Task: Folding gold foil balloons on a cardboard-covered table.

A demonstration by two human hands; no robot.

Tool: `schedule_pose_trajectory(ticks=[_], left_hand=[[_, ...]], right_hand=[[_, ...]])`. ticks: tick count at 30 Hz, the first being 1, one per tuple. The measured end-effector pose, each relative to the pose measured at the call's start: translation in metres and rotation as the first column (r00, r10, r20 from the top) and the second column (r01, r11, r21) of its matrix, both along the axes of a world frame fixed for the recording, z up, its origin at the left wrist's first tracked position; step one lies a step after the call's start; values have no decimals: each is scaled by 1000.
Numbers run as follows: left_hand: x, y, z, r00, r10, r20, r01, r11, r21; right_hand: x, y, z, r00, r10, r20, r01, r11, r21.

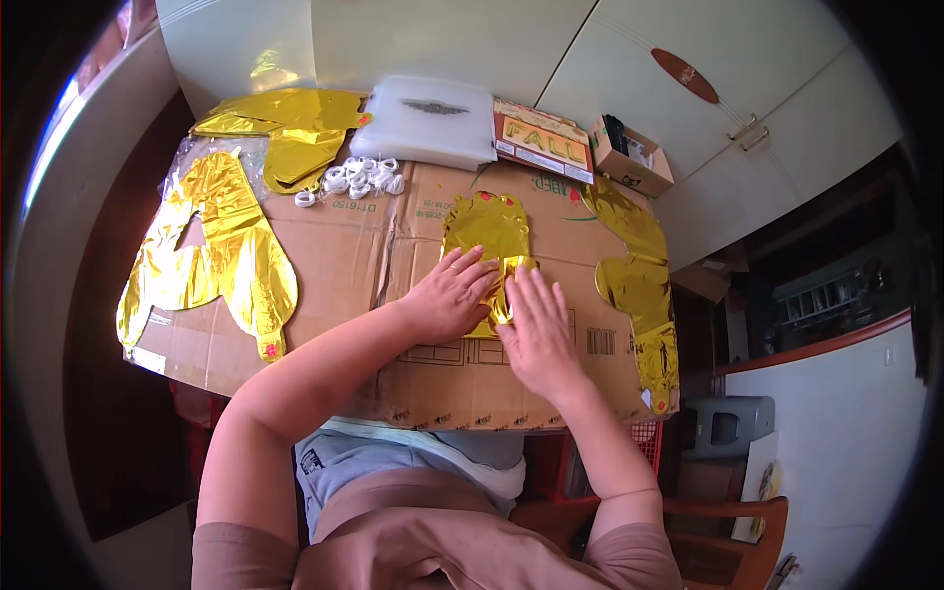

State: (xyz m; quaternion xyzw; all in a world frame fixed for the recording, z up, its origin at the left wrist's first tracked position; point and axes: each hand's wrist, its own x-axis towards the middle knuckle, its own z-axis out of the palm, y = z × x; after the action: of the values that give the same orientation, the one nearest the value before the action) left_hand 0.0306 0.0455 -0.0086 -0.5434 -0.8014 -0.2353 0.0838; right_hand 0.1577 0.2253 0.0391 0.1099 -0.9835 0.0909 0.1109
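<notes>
A flat gold foil balloon (pixel 488 222) lies at the middle of the cardboard, its nearer part folded or doubled over under my hands. My left hand (pixel 454 293) rests on its left side with the fingers stretched out and pointing right. On its right side lies my right hand (pixel 539 329), fingers extended and pointing away from me. Neither hand grips anything; both press flat on the foil. To the left is an A-shaped gold foil balloon (pixel 236 251), uninflated and creased. Another long gold foil balloon (pixel 634 285) hangs along the right edge.
A brown cardboard sheet (pixel 334 256) covers the work surface. Along its far side are more gold foil balloons (pixel 295 118), small white ribbon rolls (pixel 362 179), a stack of translucent plastic bags (pixel 433 133), printed packs (pixel 544 138) and a small open box (pixel 632 162). Cabinets stand behind.
</notes>
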Motion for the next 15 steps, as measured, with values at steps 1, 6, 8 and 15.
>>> schedule_pose_trajectory(ticks=[1, 6, 8, 15], left_hand=[[0, 0, 0, 1000, -1, -3, 1, 1000, -5], [1, 1, 2, 1000, 4, 26, -3, 1000, -14], [1, 0, 2, 1000, 11, 22, -10, 1000, -24], [3, 0, 5, 1000, 16, 26, -15, 999, -30]], right_hand=[[3, -2, -2, 999, 21, 33, -21, 1000, 5], [1, 17, -17, 985, -64, 161, 64, 998, 6], [2, 25, -17, 976, -71, 205, 68, 998, 19], [2, 20, 3, 986, -72, 148, 79, 996, -46]])
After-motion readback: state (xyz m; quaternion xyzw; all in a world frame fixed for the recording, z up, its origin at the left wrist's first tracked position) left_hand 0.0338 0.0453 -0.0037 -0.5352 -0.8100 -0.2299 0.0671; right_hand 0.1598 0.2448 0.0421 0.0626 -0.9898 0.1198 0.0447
